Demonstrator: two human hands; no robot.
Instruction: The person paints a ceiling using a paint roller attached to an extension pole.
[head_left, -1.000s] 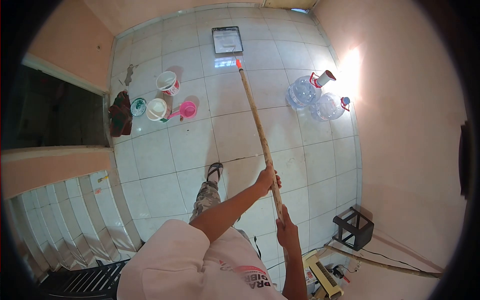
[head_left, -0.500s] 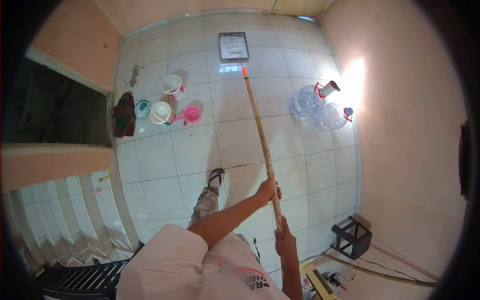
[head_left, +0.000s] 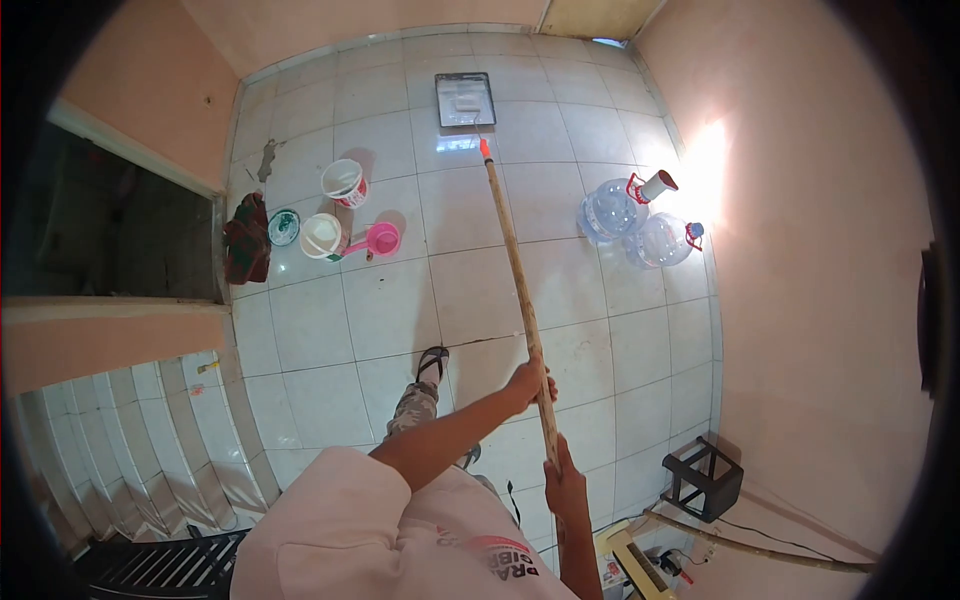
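A long wooden pole runs away from me across the floor. My left hand is wrapped round its middle. Lower down, nearer my body, my right hand grips the same pole. At the pole's far end, past an orange-red handle, a pale paint roller lies inside a dark-rimmed tray on the tiles.
On the left floor are a white bucket, a second bucket, a pink dipper, a lid and a dark cloth. Large water bottles stand right, with a black stool below. Steps lie left.
The roller has shifted slightly left within the tray, and the pole's far part has swung a little left. Both hands keep their hold. The whole view has shifted slightly.
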